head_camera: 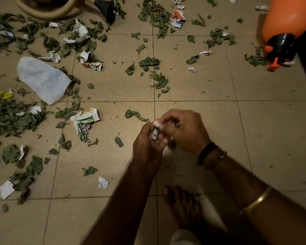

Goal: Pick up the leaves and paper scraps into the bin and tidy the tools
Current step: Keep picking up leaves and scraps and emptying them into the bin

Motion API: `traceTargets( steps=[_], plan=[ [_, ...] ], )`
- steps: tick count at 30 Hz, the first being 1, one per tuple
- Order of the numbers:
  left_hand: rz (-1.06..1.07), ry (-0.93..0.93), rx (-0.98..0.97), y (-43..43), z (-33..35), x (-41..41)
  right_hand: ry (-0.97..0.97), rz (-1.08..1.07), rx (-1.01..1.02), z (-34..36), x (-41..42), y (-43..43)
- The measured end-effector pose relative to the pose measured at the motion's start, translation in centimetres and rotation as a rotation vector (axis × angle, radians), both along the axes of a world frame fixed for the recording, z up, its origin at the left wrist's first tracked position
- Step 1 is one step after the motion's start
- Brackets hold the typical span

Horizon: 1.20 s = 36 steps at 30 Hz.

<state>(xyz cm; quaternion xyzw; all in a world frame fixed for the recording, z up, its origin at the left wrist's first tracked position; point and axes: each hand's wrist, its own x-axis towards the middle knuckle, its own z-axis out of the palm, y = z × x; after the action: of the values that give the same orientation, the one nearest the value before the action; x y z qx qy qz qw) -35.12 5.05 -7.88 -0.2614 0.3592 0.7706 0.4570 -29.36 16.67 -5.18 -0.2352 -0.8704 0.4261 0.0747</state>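
You are holding both hands together at lower centre, over the floor (pixel 254 121); your left hand (pixel 147 144) is curling its fingers round a printed scrap (pixel 154 135); your right hand (pixel 185 133) is meeting it from the right, fingers bent, pinching a white bit (pixel 156 123) at the top; it is blurred there, so cannot tell if bit and scrap are one piece. The leaves (pixel 11 119) are lying thickest at left and along the top; one leaf (pixel 135 115) is lying just beyond your hands; a crumpled paper (pixel 86 122) is lying left of them; a white bag (pixel 42 78) is lying at upper left. An orange sprayer (pixel 286 23) is lying at upper right; a tan can (pixel 60 13) with a black spout is sitting at the top left edge; your foot (pixel 182 206) is resting at the bottom.
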Motion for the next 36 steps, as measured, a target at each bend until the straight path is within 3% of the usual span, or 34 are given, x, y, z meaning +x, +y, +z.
traceTargets(
  steps=[3,6,9,12,17,20,23,25,28,36],
  plan=[
    [0.016,-0.068,0.007,-0.1,-0.1,0.6,-0.046,0.139,-0.040,0.1,1.9,-1.7],
    [0.095,-0.119,-0.013,-0.7,-0.4,1.1,0.017,-0.193,-0.063,-0.5,3.0,0.6],
    [0.104,-0.121,-0.021,-1.6,-0.3,1.3,-0.179,-0.403,0.155,-2.8,3.7,4.0],
    [0.127,-0.117,-0.017,-2.4,-0.4,1.0,-0.363,-0.259,0.409,-5.0,3.2,4.3],
    [0.162,-0.089,-0.012,-2.8,-0.4,0.4,-0.328,-0.040,0.583,-5.8,1.3,-0.2],
    [0.176,-0.076,-0.011,-3.2,-0.3,-0.2,-0.255,0.069,0.512,-5.7,1.9,-1.7],
    [0.194,-0.065,-0.022,-3.9,-0.4,-0.6,-0.209,-0.202,0.311,-4.2,3.0,-0.4],
    [0.221,-0.064,-0.027,-4.6,-0.6,-0.8,-0.334,-0.270,0.304,-3.5,3.8,0.6],
    [0.264,-0.065,-0.034,-5.3,-0.8,-1.0,-0.498,-0.082,0.329,-3.0,3.9,-0.8],
    [0.293,-0.046,-0.062,-6.8,-0.2,-0.8,-0.367,0.034,0.336,-3.7,0.4,-3.5]
  ],
)
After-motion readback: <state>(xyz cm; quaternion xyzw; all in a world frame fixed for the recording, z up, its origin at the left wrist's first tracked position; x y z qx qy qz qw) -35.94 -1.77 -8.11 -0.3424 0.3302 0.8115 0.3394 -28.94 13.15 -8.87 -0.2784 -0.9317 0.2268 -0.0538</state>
